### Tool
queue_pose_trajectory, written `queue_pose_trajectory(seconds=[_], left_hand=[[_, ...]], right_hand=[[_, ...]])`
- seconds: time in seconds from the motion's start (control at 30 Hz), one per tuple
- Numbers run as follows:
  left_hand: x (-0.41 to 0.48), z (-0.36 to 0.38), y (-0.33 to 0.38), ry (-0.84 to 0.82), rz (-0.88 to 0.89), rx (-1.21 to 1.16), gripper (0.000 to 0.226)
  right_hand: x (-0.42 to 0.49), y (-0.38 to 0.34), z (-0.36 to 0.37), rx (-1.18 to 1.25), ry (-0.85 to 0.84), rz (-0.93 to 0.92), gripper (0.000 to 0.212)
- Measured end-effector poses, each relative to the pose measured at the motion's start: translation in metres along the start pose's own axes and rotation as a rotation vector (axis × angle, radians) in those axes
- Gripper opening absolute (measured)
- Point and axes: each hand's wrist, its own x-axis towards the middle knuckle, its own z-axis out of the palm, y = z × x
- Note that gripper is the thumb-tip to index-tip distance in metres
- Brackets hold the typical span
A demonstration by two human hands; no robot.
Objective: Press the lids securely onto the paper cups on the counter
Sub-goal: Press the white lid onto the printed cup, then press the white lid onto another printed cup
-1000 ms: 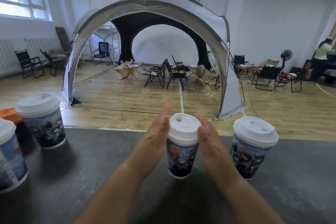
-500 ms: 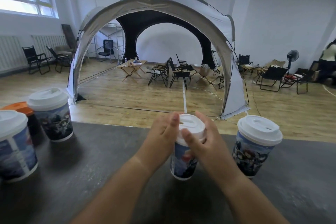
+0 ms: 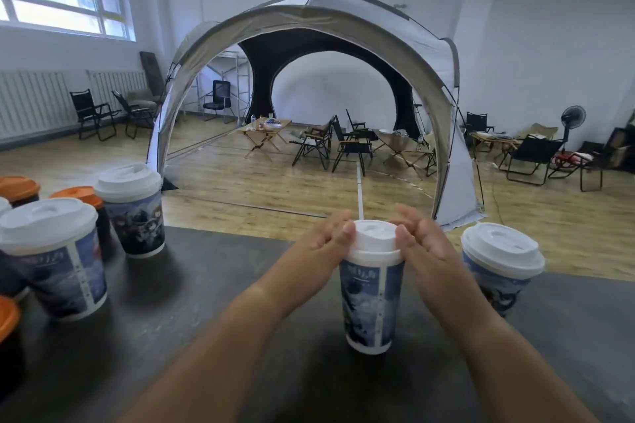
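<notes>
Both hands have drawn back from the top of the lid since half a second ago, when they were folded over it; now they flank it. The view has also swung, and more cups show on the left.

Nearest, at the table's [image 3: 213, 285] left edge, stands a dark cup with an orange lid [image 3: 6, 318], partly cut off. Two bare forearms reach in from the near edge. The left hand [image 3: 324, 244] has loosely bent fingers [image 3: 347, 229] whose tips touch the side of the white lid [image 3: 376, 240]. The right hand [image 3: 426, 251] is open, its thumb against the lid's other side and its fingers straight beyond it. Neither hand wraps the lid. It sits level on the middle paper cup [image 3: 372, 307], which stands upright in from the far edge and now shows a blue panel of its print.

Farther left stands a lidded printed cup [image 3: 60, 271]; behind it are another [image 3: 137, 225] and two more orange-lidded cups [image 3: 80, 194]. By the far edge, right of the hands, is a fourth lidded cup [image 3: 498, 282].

Beyond the table are a wooden floor, an arched tent [image 3: 309, 21] and folding chairs [image 3: 347, 144].
</notes>
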Motion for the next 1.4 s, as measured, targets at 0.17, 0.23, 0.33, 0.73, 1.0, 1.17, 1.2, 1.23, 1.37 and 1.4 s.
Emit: queue_pose_trajectory(seconds=[0.17, 0.23, 0.33, 0.73, 1.0, 1.17, 1.2, 1.23, 1.37, 1.4], left_hand=[[-0.004, 0.006, -0.01, -0.006, 0.018, -0.139, 0.045], [-0.004, 0.009, -0.017, 0.015, -0.012, -0.161, 0.061], [-0.007, 0.008, -0.02, -0.022, -0.057, -0.19, 0.076], [-0.002, -0.12, -0.026, 0.798, -0.061, 0.13, 0.079], [0.002, -0.149, -0.058, 0.859, -0.128, 0.186, 0.075], [0.004, -0.147, -0.069, 0.868, -0.151, 0.224, 0.082], [0.004, -0.145, -0.07, 0.869, -0.156, 0.219, 0.086], [0.002, -0.144, -0.07, 0.868, -0.159, 0.217, 0.091], [-0.006, -0.136, -0.068, 0.897, -0.157, 0.258, 0.112], [-0.009, -0.133, -0.068, 0.915, -0.175, 0.285, 0.113]], right_hand=[[-0.008, 0.011, 0.01, 0.094, -0.121, 0.011, 0.051], [-0.009, 0.012, 0.011, 0.158, -0.117, 0.037, 0.048], [-0.007, 0.006, 0.012, 0.18, -0.139, 0.057, 0.055], [0.014, 0.021, 0.083, 0.289, -0.108, 0.311, 0.07], [0.021, 0.02, 0.123, 0.274, -0.192, 0.395, 0.06], [0.019, 0.019, 0.126, 0.258, -0.207, 0.41, 0.059], [0.019, 0.019, 0.125, 0.262, -0.199, 0.41, 0.059], [0.018, 0.018, 0.125, 0.264, -0.192, 0.409, 0.058], [0.014, 0.017, 0.121, 0.272, -0.166, 0.405, 0.058], [0.012, 0.017, 0.119, 0.278, -0.155, 0.404, 0.057]])
